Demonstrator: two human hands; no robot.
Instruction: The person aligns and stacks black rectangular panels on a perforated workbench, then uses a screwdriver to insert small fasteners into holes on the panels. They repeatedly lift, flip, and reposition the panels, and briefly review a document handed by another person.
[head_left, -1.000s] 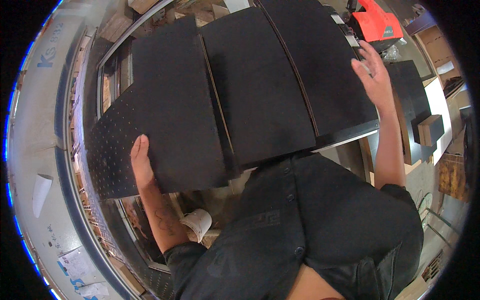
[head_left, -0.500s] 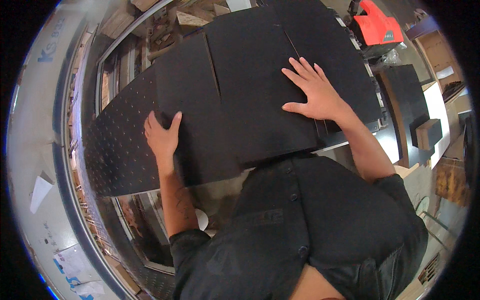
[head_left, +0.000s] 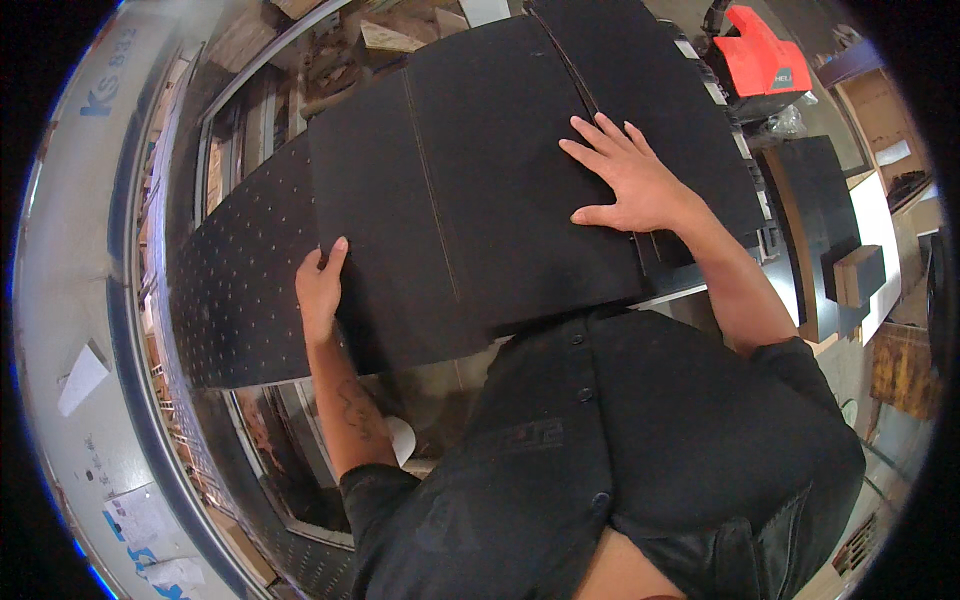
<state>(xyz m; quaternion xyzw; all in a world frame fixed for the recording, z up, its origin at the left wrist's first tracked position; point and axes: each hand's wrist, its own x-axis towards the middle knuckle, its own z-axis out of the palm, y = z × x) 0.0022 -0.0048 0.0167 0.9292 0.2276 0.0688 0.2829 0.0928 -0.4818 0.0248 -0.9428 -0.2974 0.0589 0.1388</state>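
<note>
Wide black panels lie side by side in front of me, with narrow seams between them. My left hand point(head_left: 320, 287) is at the left edge of the leftmost black panel point(head_left: 375, 215); its fingers curl over that edge and its thumb rests on top. Beneath and to the left, a dark table surface point(head_left: 235, 270) is dotted with small, pale points. My right hand point(head_left: 640, 188) lies on the middle black panel point(head_left: 520, 150) with fingers spread, the fingertips close to its right seam. Beyond that seam is another black panel point(head_left: 670, 110).
A red and black machine point(head_left: 760, 60) stands at the far right. Nearer on the right are dark boards point(head_left: 820, 200) and a small block point(head_left: 858, 275). A long pale machine beam point(head_left: 75, 250) runs along the left. Wood offcuts point(head_left: 390, 38) lie beyond the table.
My left hand's fingers have drawn in from spread to curled at the panel edge. The left seam now shows as a longer, thin line. The right seam looks wider at its far end.
</note>
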